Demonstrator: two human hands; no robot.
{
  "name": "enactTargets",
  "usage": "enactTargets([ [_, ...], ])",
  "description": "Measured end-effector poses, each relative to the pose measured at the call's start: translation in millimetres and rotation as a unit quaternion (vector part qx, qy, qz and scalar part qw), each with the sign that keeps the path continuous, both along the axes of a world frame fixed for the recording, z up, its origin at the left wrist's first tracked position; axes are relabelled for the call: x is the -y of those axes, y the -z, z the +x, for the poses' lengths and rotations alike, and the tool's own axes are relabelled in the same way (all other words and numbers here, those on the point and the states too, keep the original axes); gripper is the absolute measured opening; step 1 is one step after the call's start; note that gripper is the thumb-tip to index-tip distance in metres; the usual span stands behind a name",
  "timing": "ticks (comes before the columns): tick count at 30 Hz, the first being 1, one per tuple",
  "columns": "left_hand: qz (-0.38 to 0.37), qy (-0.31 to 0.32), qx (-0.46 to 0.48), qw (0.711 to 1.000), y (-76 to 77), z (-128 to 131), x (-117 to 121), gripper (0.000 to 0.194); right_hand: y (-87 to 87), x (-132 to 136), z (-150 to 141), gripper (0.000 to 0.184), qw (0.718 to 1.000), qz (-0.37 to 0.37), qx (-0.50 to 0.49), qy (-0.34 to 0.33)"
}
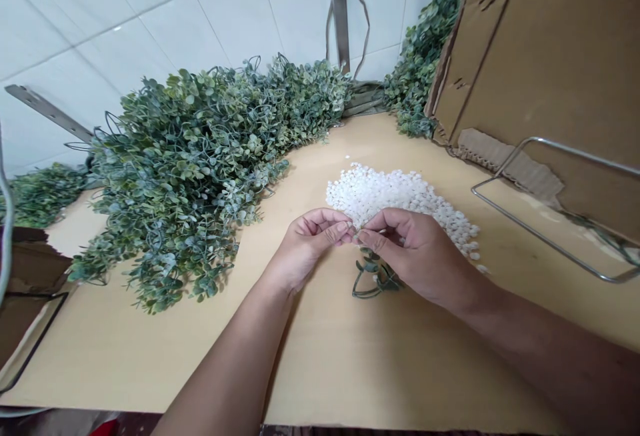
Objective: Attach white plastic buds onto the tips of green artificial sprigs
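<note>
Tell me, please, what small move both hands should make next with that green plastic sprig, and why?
Probably press the tiny white piece onto the tip of the green plastic sprig: left hand and right hand already meet fingertip to fingertip above it, just before the heap of small white plastic beads.

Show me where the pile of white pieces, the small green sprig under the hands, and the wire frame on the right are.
pile of white pieces [395, 193], head view, middle of the heap.
small green sprig [373, 279], head view, leafy part below the right hand.
wire frame [545, 239], head view, its long near rod.
</note>
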State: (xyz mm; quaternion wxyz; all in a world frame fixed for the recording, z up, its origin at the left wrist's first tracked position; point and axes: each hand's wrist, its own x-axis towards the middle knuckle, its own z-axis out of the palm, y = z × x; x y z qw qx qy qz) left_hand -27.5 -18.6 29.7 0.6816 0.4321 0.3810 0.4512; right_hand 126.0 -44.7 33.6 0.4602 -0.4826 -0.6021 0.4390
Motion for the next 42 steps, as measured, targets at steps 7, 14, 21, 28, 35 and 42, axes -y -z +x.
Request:
enactTargets([
  [7, -0.003, -0.001, 0.015, 1.000, -3.1, 0.7, 1.1, 0.027, 2.0, 0.5, 0.1, 0.012, 1.000, 0.025, 0.015, 0.005],
  [14, 0.007, 0.019, 0.006, 1.000, 0.1, 0.8, 1.6, 0.020, 2.3, 1.0, 0.3, 0.013, 0.999, 0.032, 0.033, 0.010],
  [21, -0.003, 0.013, -0.006, 1.000, -1.6, 2.2, 1.2, 0.023, 0.8, 2.5, 1.1, 0.011, 0.999, 0.017, 0.024, 0.014],
  [28, -0.009, 0.003, 0.014, 1.000, 1.2, 3.3, 0.6, 0.022, 1.7, 2.2, 1.0, 0.013, 0.999, 0.030, 0.034, 0.011],
  [35, 0.004, 0.007, -0.006, 1.000, 0.5, 2.4, 0.7, 0.021, -2.1, 2.8, 0.5, 0.012, 1.000, 0.007, 0.023, 0.014],
  [42, 0.016, -0.019, -0.040, 0.999, 0.4, 5.0, 1.3, 0.024, 1.3, 1.1, -0.1, 0.013, 0.999, 0.029, 0.039, 0.018],
])
